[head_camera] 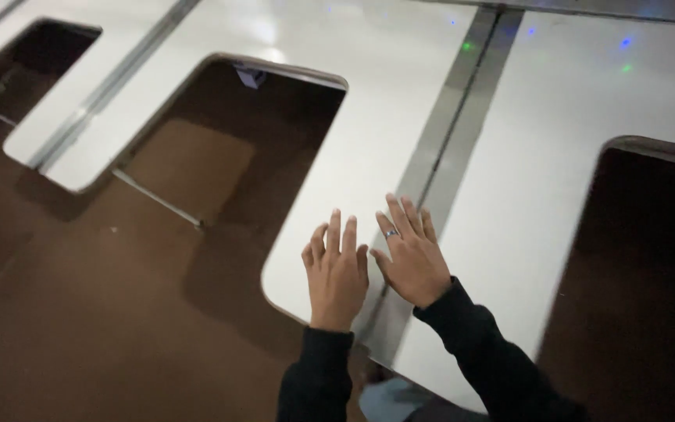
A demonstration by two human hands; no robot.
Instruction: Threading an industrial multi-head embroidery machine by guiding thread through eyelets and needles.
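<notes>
Pressing flat on white tabletop (pixel 337 156), left hand (pixel 337 273) and right hand (pixel 412 262), fingers spread, holding nothing

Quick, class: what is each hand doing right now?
Left hand: open, flat on the white tabletop, holding nothing.
Right hand: open, flat across the metal seam strip, holding nothing.

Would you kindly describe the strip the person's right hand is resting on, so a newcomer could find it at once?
Start from the big glossy white table with rounded cut-outs. A dark, shiny metal strip runs lengthwise between two white panels, down toward the viewer. The right hand, wearing a ring, lies flat across it; the left hand is on white beside it. Unlike the panels, it is narrow, grey and mirror-like.
</notes>
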